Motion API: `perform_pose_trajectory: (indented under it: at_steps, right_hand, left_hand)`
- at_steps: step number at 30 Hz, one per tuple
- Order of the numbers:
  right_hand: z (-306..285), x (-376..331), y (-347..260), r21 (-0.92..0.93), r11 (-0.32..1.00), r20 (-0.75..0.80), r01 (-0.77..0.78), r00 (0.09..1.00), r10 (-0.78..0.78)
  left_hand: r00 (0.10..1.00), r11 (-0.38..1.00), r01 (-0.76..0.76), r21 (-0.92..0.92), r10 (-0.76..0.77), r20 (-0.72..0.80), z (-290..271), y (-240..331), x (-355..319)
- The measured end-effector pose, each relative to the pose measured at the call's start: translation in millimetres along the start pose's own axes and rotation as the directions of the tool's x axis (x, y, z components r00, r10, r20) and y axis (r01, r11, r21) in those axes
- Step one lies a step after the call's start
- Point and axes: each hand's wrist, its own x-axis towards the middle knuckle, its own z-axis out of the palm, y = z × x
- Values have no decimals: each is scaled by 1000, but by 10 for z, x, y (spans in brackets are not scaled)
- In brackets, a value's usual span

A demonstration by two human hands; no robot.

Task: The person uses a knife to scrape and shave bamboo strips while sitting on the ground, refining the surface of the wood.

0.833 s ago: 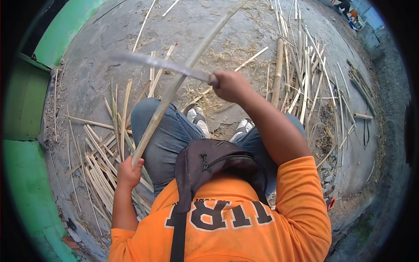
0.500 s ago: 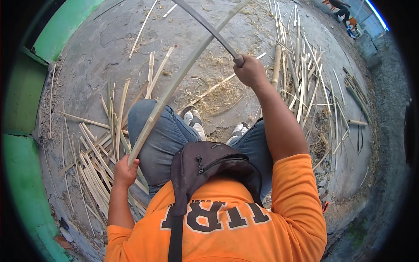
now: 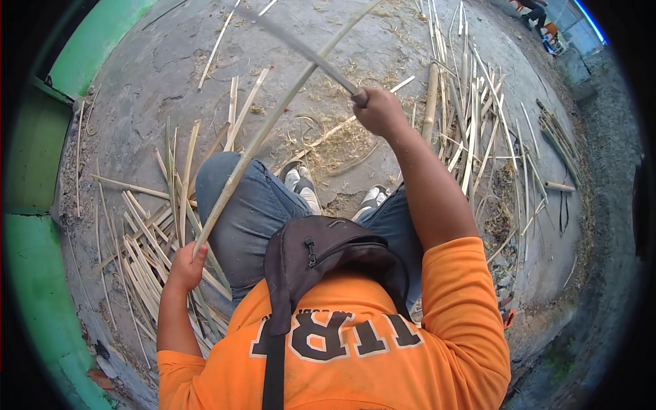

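Note:
My left hand (image 3: 186, 266) is closed round the near end of a long split bamboo strip (image 3: 254, 143). The strip slants up and to the right past my left knee, out over the floor. Ahead of me on the right, my right hand (image 3: 380, 113) is wrapped round the handle of a long-bladed machete (image 3: 301, 46). The blade points up and to the left, blurred toward its tip, and crosses the strip at its upper part. From this view I cannot tell how firmly the blade touches the strip.
Pale bamboo strips (image 3: 147, 260) lie heaped beside my left leg. More strips and poles (image 3: 471, 130) are strewn at the right, and a small bundle (image 3: 557, 140) lies beyond them. Shavings (image 3: 335, 147) litter the concrete ahead of my shoes. A green wall (image 3: 34, 273) stands at the left.
My right hand and the machete have moved slightly left and nearer, so the blade crosses the strip lower down. My left hand has shifted a little left with the strip.

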Motion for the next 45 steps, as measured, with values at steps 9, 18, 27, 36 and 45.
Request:
perform_pose_trajectory:
  at_steps: [9, 18, 27, 36, 45]
  right_hand:
    - [152, -335, -533, -44, 992, 207, 116, 973, -105]
    - [-387, -24, 89, -79, 983, 65, -164, 983, 169]
    - [157, -359, -592, -124, 943, 129, 309, 947, -293]
    - [-262, 41, 188, 43, 988, -140, -146, 979, 151]
    - [58, -371, -603, -131, 948, 181, 290, 947, -265]
  left_hand:
    - [999, 999, -19, 40, 18, 29, -28, 100, 31]
    - [971, 976, -99, 196, 138, -198, 232, -127, 68]
    - [961, 990, -84, 111, 110, -255, 386, 23, 20]
    - [958, 985, -79, 150, 117, -262, 311, -79, 66]
    - [966, 986, -57, 158, 94, -242, 283, -35, -61]
